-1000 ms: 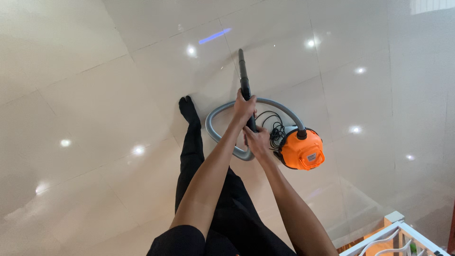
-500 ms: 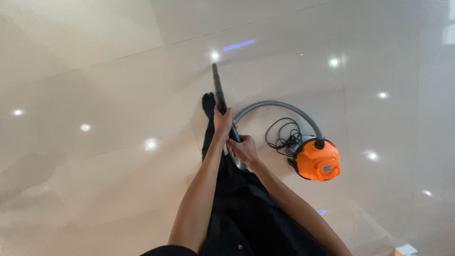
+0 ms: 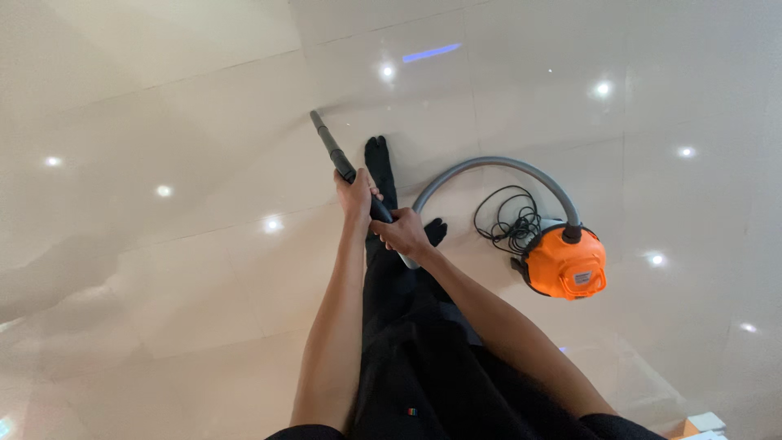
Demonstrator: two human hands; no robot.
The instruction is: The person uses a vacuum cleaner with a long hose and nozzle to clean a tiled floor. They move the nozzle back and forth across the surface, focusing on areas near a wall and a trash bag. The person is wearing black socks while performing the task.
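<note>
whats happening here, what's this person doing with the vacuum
A person stands on a glossy tiled floor holding the dark vacuum wand in both hands. The left hand grips it higher up, and the right hand grips it lower, near where the grey hose joins. The hose arcs over to the orange canister vacuum on the floor to the person's right, with a black cord lying loosely coiled beside it.
</note>
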